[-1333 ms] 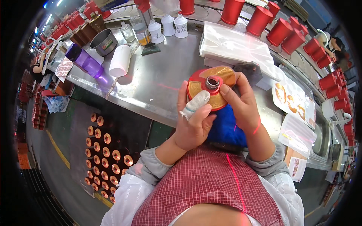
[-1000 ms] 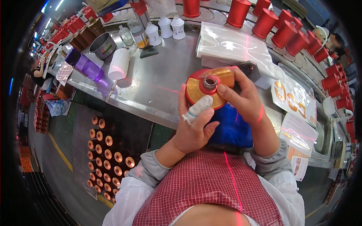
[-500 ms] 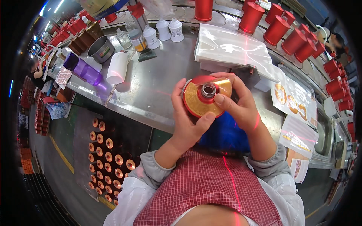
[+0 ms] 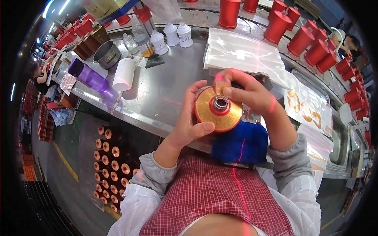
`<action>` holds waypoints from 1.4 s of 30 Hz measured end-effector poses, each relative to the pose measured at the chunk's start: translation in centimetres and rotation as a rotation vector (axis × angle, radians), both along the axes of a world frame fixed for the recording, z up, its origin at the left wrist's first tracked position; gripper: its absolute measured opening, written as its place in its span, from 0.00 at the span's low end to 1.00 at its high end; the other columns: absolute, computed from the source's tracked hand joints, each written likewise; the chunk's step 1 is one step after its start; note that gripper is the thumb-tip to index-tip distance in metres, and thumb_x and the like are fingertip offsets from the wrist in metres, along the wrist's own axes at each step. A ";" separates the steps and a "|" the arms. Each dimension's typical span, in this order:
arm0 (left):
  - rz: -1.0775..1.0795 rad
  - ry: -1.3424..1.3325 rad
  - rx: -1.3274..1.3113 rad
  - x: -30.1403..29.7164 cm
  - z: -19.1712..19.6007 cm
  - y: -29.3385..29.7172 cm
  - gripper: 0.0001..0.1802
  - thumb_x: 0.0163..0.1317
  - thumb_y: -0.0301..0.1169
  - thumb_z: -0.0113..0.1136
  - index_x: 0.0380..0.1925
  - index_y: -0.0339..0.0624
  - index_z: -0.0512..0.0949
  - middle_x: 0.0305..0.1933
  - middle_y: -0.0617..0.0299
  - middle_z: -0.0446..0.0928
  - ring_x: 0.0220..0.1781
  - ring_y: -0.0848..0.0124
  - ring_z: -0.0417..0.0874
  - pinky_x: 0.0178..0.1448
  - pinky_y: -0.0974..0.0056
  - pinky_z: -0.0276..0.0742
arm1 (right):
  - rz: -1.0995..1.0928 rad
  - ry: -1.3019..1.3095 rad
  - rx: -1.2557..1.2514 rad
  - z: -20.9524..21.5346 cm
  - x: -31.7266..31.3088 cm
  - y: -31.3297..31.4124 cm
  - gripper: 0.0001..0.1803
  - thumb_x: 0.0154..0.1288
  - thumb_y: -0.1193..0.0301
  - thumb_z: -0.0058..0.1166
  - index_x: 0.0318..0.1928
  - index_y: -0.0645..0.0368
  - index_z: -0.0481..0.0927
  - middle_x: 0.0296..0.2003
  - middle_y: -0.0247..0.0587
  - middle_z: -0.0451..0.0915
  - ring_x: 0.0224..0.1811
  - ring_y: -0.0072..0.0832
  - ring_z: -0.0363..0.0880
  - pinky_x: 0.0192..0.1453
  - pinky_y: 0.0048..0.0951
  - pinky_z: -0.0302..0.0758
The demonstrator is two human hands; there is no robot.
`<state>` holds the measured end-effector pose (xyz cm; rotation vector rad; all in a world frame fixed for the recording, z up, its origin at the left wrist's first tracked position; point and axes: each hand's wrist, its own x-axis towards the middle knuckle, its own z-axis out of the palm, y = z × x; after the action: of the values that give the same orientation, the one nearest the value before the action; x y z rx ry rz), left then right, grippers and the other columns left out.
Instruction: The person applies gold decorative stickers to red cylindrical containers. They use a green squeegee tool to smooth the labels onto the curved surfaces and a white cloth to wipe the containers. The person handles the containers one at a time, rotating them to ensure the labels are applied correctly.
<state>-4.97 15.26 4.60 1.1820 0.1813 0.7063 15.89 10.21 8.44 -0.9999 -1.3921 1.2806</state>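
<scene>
A round red bottle (image 4: 198,96) is tilted toward me, its open glass mouth (image 4: 221,103) facing up. Around the neck, a ring-shaped gold label (image 4: 208,112) covers most of the red shoulder. My left hand (image 4: 189,128) grips the bottle's left side, thumb along the near rim. At the far side of the neck, my right hand (image 4: 250,92) pinches a raised end of the gold label between thumb and fingers. Below the bottle, a blue cloth (image 4: 241,143) lies at the bench edge. My fingers hide part of the label's far edge.
The metal bench (image 4: 165,86) holds a purple bottle (image 4: 88,76), a white roll (image 4: 124,74), a grey pot (image 4: 107,54) and white plastic-covered sheets (image 4: 244,49). Gold labels (image 4: 303,108) lie at right. Red bottles (image 4: 277,27) stand on the conveyor behind. Several gold-topped bottles (image 4: 105,160) stand below left.
The label's loose end has come round to the neck's far side, and the gold now covers more of the shoulder. My right hand has moved up and away. Conveyor bottles have shifted right.
</scene>
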 end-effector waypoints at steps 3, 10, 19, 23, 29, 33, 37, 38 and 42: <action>-0.102 -0.005 -0.018 0.0 0.2 0.6 0.60 0.47 0.43 0.74 0.71 0.41 0.43 0.63 0.51 0.65 0.66 0.63 0.69 0.69 0.60 0.64 | -0.067 -0.004 -0.164 0.1 -0.9 1.8 0.14 0.72 0.64 0.49 0.51 0.61 0.74 0.47 0.35 0.75 0.50 0.21 0.72 0.58 0.25 0.68; -0.162 0.038 0.009 -0.8 -0.1 4.5 0.50 0.58 0.47 0.67 0.71 0.42 0.46 0.63 0.53 0.67 0.65 0.64 0.71 0.67 0.60 0.67 | -0.187 -0.065 0.123 -2.2 -1.4 -3.4 0.35 0.73 0.53 0.42 0.70 0.64 0.58 0.58 0.46 0.73 0.59 0.32 0.71 0.65 0.32 0.65; 0.367 -0.062 0.312 0.7 -0.6 -2.2 0.51 0.62 0.63 0.53 0.70 0.35 0.49 0.68 0.47 0.61 0.70 0.62 0.64 0.72 0.56 0.60 | -0.588 -0.760 0.329 -1.7 -6.9 -9.1 0.41 0.56 0.63 0.67 0.65 0.67 0.63 0.52 0.57 0.71 0.57 0.50 0.70 0.60 0.42 0.68; 0.096 0.046 0.311 -1.5 -0.1 1.7 0.50 0.64 0.63 0.49 0.69 0.31 0.52 0.68 0.48 0.64 0.68 0.62 0.68 0.72 0.57 0.63 | -0.474 -0.665 0.294 -0.5 -4.7 -10.2 0.31 0.61 0.67 0.61 0.62 0.64 0.68 0.52 0.55 0.74 0.55 0.49 0.74 0.59 0.40 0.71; 0.233 -0.029 0.169 -1.2 1.1 -2.2 0.45 0.67 0.49 0.55 0.71 0.33 0.47 0.66 0.50 0.63 0.68 0.64 0.66 0.71 0.61 0.61 | -0.465 -0.639 0.424 -1.7 -5.4 -7.7 0.31 0.68 0.71 0.52 0.70 0.63 0.61 0.66 0.55 0.64 0.65 0.48 0.65 0.69 0.39 0.62; 0.225 0.009 0.122 -0.9 1.6 -2.6 0.45 0.63 0.36 0.62 0.71 0.36 0.44 0.67 0.50 0.61 0.68 0.65 0.67 0.70 0.61 0.64 | -0.517 -0.634 0.432 -1.7 -6.0 -7.8 0.30 0.67 0.73 0.53 0.68 0.65 0.63 0.65 0.57 0.64 0.65 0.50 0.65 0.69 0.41 0.62; 0.227 0.038 0.119 -0.9 2.1 -2.8 0.44 0.63 0.34 0.62 0.70 0.36 0.46 0.66 0.51 0.62 0.67 0.65 0.67 0.69 0.61 0.66 | -0.530 -0.667 0.467 -1.6 -6.1 -7.8 0.31 0.65 0.73 0.55 0.67 0.66 0.64 0.64 0.58 0.65 0.65 0.51 0.65 0.68 0.42 0.63; 0.232 0.035 0.117 -0.9 2.1 -2.8 0.43 0.63 0.33 0.61 0.70 0.36 0.46 0.66 0.51 0.62 0.67 0.65 0.67 0.69 0.61 0.66 | -0.531 -0.668 0.468 -1.6 -6.2 -7.8 0.31 0.64 0.73 0.56 0.67 0.67 0.64 0.64 0.58 0.66 0.65 0.51 0.65 0.68 0.42 0.63; 0.261 0.043 0.141 -0.9 1.8 -2.7 0.42 0.63 0.31 0.60 0.70 0.36 0.47 0.65 0.51 0.62 0.66 0.66 0.68 0.69 0.61 0.66 | -0.543 -0.687 0.487 -1.6 -6.2 -7.7 0.33 0.63 0.73 0.57 0.67 0.67 0.64 0.63 0.59 0.66 0.64 0.52 0.66 0.68 0.43 0.63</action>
<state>-5.83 12.53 6.39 1.3229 0.3303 0.9347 9.73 2.48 6.86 -1.3968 -1.6563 0.1644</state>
